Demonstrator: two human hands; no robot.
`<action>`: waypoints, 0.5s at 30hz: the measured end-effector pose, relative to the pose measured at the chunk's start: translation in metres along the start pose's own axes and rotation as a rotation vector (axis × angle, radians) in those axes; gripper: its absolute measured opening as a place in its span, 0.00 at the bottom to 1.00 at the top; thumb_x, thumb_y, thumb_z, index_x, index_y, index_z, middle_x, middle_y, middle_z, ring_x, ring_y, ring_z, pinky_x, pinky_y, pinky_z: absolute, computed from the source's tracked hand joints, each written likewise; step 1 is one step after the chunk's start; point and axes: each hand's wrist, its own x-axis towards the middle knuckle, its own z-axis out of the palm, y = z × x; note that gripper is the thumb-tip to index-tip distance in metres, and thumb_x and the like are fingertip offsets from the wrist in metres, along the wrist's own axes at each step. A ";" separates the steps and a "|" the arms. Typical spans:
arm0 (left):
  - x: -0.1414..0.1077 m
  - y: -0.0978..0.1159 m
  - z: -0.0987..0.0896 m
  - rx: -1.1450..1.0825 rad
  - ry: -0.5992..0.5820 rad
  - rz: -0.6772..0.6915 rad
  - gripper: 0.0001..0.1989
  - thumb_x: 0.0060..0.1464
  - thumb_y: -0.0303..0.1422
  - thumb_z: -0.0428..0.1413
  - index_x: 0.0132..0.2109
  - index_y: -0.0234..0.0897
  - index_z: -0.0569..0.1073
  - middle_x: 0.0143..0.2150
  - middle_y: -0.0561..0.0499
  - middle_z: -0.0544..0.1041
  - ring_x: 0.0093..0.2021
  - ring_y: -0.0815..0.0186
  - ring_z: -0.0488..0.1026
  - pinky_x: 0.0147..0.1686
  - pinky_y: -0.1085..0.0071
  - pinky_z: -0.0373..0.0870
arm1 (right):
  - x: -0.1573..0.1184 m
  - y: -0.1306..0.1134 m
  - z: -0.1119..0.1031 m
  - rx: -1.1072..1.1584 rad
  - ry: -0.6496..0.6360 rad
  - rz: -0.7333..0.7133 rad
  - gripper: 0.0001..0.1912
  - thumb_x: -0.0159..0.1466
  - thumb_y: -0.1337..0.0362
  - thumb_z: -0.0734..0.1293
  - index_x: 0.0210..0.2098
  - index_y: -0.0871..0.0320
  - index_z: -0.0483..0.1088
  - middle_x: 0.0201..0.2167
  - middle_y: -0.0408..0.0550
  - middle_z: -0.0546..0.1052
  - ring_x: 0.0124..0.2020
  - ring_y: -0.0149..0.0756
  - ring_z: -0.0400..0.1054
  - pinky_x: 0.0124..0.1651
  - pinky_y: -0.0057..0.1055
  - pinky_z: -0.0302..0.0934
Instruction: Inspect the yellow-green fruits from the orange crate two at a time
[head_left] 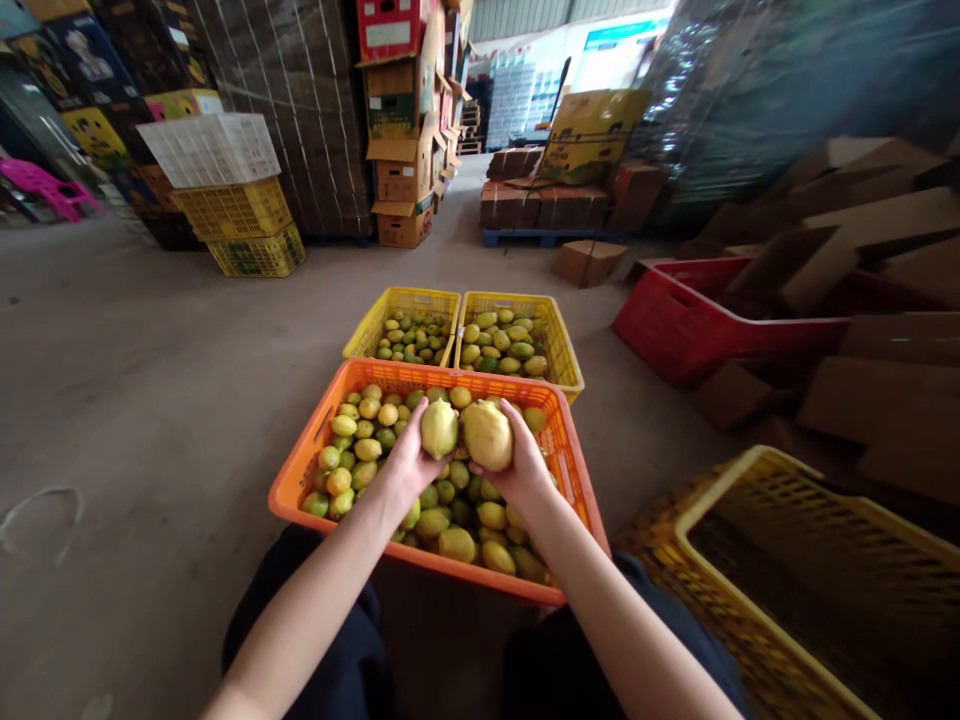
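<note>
Side by side above an orange crate (315, 440), my two hands each hold a lemon. My left hand (409, 455) is closed around a greenish-yellow lemon (439, 428). In my right hand (523, 460) sits a larger, paler yellow lemon (488, 436), gripped from its right side. The two fruits are close together, near the middle of the crate. Beneath them lie many loose lemons (456, 545), some yellow, some green. My fingers under the fruit are partly hidden.
Beyond the orange crate stand two yellow crates of lemons, a left one (364, 325) and a right one (562, 345). A yellow crate (720, 490) is at the near right, a red crate (660, 330) with cardboard behind it. Stacked boxes (401, 180) and a loaded pallet (517, 237) stand farther back.
</note>
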 end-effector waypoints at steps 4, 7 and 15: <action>-0.004 0.008 -0.003 -0.088 -0.055 -0.028 0.11 0.52 0.38 0.56 0.40 0.37 0.72 0.35 0.49 0.77 0.39 0.63 0.75 0.40 0.65 0.75 | 0.004 -0.005 -0.003 0.171 0.091 0.113 0.14 0.64 0.56 0.56 0.33 0.56 0.69 0.22 0.46 0.77 0.22 0.36 0.71 0.24 0.32 0.67; -0.004 0.010 -0.005 -0.184 -0.040 0.014 0.08 0.53 0.35 0.55 0.39 0.36 0.72 0.33 0.51 0.76 0.35 0.65 0.75 0.39 0.66 0.76 | 0.002 -0.007 -0.003 0.200 0.102 0.070 0.10 0.62 0.57 0.59 0.33 0.55 0.68 0.22 0.44 0.77 0.23 0.36 0.72 0.26 0.33 0.68; -0.006 0.016 -0.003 -0.402 0.011 -0.005 0.07 0.56 0.33 0.51 0.37 0.35 0.71 0.30 0.49 0.75 0.33 0.66 0.76 0.36 0.71 0.77 | 0.005 -0.005 -0.005 0.244 0.118 0.122 0.12 0.62 0.58 0.56 0.31 0.55 0.68 0.21 0.46 0.76 0.22 0.37 0.71 0.22 0.31 0.65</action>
